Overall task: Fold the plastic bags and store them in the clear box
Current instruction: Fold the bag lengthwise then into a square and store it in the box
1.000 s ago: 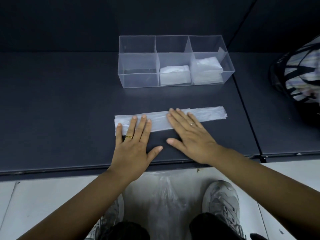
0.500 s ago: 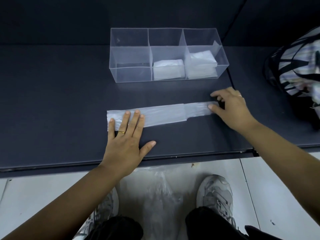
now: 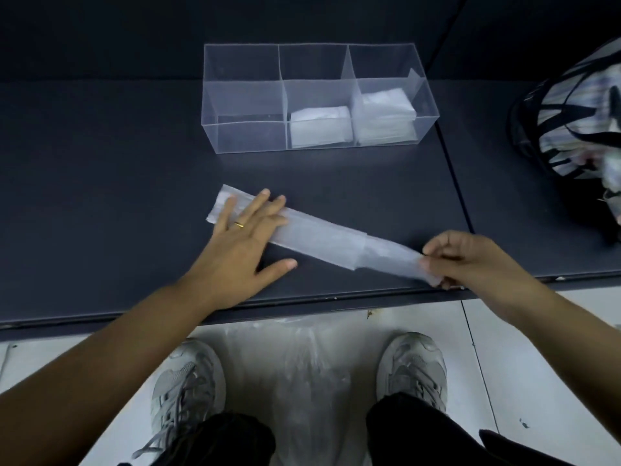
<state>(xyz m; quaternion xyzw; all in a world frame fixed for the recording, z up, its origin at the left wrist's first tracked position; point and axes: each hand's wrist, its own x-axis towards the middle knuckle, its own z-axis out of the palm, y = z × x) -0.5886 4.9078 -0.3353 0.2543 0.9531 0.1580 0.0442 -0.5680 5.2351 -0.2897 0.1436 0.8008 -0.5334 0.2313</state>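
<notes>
Now a translucent plastic bag (image 3: 319,235), folded into a long strip, slants across the dark table (image 3: 100,196) from ten toward four o'clock, left hand (image 3: 242,237) pressing flat, right hand (image 3: 470,257) pinching its end

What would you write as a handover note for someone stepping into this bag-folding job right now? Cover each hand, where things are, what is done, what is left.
Hands: the left hand lies flat, fingers straight, pressing the left end of the bag strip onto the table; the right hand pinches its right end near the front edge.
Things: the clear box stands behind the strip, a folded stack in its middle compartment, a taller stack in the right, none in the left.
Done: this bag is a long folded strip.
Left: fold it short and box it; loose plastic on the floor probably follows.
</notes>
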